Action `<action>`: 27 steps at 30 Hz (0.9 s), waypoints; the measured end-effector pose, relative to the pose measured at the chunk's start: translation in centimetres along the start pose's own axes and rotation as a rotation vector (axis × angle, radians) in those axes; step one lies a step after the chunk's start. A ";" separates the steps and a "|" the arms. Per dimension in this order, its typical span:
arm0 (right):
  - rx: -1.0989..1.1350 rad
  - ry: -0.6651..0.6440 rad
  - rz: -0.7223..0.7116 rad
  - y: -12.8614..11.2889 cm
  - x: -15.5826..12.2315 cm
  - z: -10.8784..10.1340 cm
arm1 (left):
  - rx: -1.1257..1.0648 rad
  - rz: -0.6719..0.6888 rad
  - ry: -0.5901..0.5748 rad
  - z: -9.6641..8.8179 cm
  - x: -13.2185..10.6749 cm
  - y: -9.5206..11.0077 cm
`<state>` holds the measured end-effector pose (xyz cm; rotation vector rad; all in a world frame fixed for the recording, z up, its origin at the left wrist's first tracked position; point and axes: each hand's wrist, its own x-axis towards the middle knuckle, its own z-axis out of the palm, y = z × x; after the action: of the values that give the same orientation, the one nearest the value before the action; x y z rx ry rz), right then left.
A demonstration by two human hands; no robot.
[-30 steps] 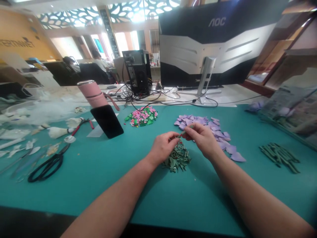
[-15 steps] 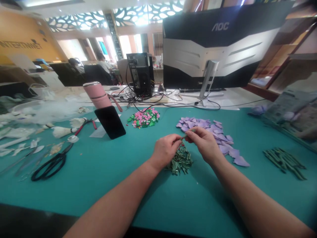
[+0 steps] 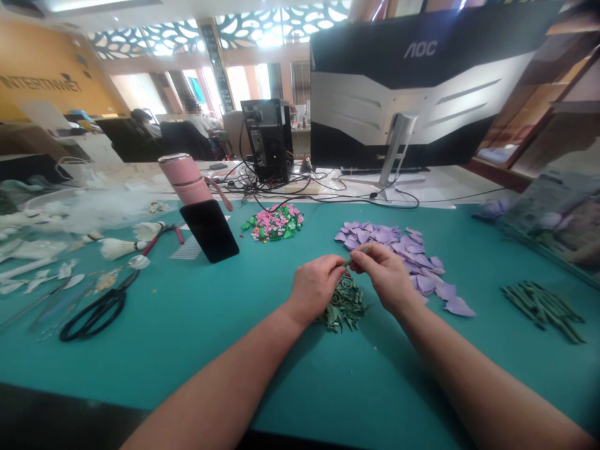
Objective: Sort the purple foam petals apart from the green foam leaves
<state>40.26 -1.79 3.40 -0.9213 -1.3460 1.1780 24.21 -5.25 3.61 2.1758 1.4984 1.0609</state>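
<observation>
Pinched between the fingertips of both hands is a thin green piece (image 3: 347,262), mostly hidden by the fingers. My left hand (image 3: 315,289) closes on its left end, and my right hand (image 3: 388,280) grips the other end from the right. Directly beneath them lies a heap of curled green pieces (image 3: 345,307), partly covered by my left hand. Purple petals (image 3: 379,235) spread behind and to the right of my right hand. Farther right is a bundle of green sticks (image 3: 542,307).
A pile of pink and green bits (image 3: 277,221) sits behind my hands. At left are black scissors (image 3: 96,312), red-handled pliers (image 3: 157,242), a shuttlecock (image 3: 117,249), a propped phone (image 3: 210,231) and a pink bottle (image 3: 186,181). A monitor (image 3: 394,94) stands at the back.
My two hands stay pinched on the green piece with only a slight shift of the fingers; less of it shows at my right fingertips. The whole view has moved a little.
</observation>
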 end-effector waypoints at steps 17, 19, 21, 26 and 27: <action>-0.442 -0.128 -0.034 -0.3 0.1 -0.8 | 0.048 0.047 -0.064 -0.2 0.3 -0.4; -0.484 -0.124 -0.038 -0.3 -0.2 -0.4 | 0.024 0.055 -0.063 -0.3 0.4 -0.3; -0.467 -0.133 -0.039 -0.3 -0.4 -0.1 | -0.003 0.065 -0.060 -0.7 0.5 -0.3; -0.362 -0.142 -0.085 -0.6 -0.6 -0.6 | -0.133 -0.035 0.100 -3.0 1.7 -1.5; -0.358 -0.113 -0.098 -0.7 -0.5 -0.9 | -0.184 -0.090 0.169 -3.5 2.0 -2.0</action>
<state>41.28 -2.32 3.95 -1.0373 -1.7101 0.9411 20.73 -3.18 5.65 1.9171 1.4874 1.3237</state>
